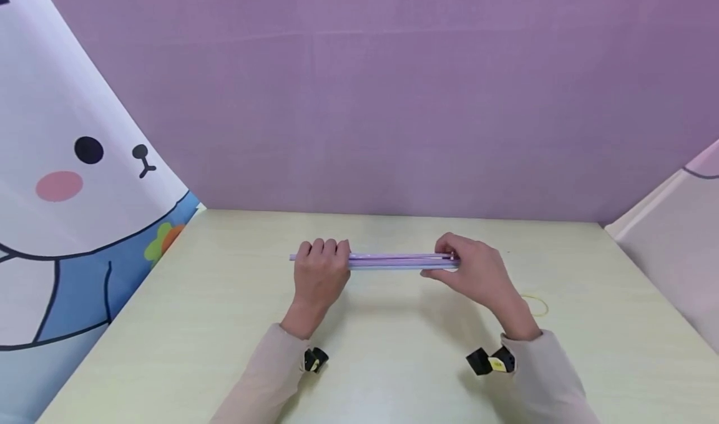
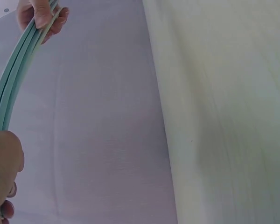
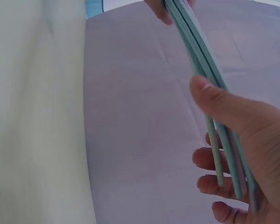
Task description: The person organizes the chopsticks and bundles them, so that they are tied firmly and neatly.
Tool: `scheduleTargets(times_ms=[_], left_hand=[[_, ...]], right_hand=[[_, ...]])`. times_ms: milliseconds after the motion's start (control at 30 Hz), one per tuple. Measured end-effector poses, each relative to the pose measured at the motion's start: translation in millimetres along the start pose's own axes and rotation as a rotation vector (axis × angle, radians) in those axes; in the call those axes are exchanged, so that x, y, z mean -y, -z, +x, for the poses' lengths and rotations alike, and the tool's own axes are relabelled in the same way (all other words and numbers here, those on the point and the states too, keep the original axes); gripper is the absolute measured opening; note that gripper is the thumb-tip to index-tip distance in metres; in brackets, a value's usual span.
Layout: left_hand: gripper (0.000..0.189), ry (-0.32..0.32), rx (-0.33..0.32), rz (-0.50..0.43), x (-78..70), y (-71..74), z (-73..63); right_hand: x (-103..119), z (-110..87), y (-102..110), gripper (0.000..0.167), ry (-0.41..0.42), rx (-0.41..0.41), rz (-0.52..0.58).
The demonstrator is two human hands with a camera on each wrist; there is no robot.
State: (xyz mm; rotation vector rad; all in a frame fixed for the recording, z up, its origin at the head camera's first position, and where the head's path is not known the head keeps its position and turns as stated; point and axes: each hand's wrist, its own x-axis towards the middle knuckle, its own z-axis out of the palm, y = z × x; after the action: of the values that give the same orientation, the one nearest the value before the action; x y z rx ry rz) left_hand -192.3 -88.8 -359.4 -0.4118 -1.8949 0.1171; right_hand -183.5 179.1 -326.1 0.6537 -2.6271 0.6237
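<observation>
A bundle of thin pastel straws [image 1: 393, 262] is held level above the table, lilac and bluish in the head view, greenish in the wrist views. My left hand [image 1: 321, 271] grips it near the left end, knuckles up, and short tips stick out beyond the fist. At the other end, my right hand [image 1: 474, 271] holds the bundle between thumb and fingers. In the right wrist view the thumb [image 3: 219, 102] lies across the straws [image 3: 203, 51], with the fingers curled behind them. Their lower ends spread slightly apart there.
On the pale table [image 1: 387, 368], a thin yellow rubber band [image 1: 540, 306] lies beside the right wrist. A purple cloth backdrop [image 1: 393, 118] rises behind the table's far edge. Printed cloth panels [image 1: 67, 236] stand at both sides.
</observation>
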Motion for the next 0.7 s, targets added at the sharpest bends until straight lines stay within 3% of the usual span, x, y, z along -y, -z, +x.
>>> scheduleTargets(times_ms=[133,267,500,700], left_hand=[[0.021,0.01,0.003,-0.01,1.0,1.4,0.6],[0.02,0.006,0.024,-0.018,0.6,3.9,1.0],[0.021,0.012,0.03,-0.012,-2.3,9.0,4.9],[0.022,0.032,0.042,-0.028,-5.6,11.5,7.0]], right_hand=[[-7,-2.4,5,0.037,-0.063,0.015,0.223],[-11,-4.3,3,0.037,-0.063,-0.005,0.45],[-9,-4.4,-1,0.024,0.005,-0.083,0.714],[-8,-5.1,0,0.019,-0.015,-0.11,0.918]])
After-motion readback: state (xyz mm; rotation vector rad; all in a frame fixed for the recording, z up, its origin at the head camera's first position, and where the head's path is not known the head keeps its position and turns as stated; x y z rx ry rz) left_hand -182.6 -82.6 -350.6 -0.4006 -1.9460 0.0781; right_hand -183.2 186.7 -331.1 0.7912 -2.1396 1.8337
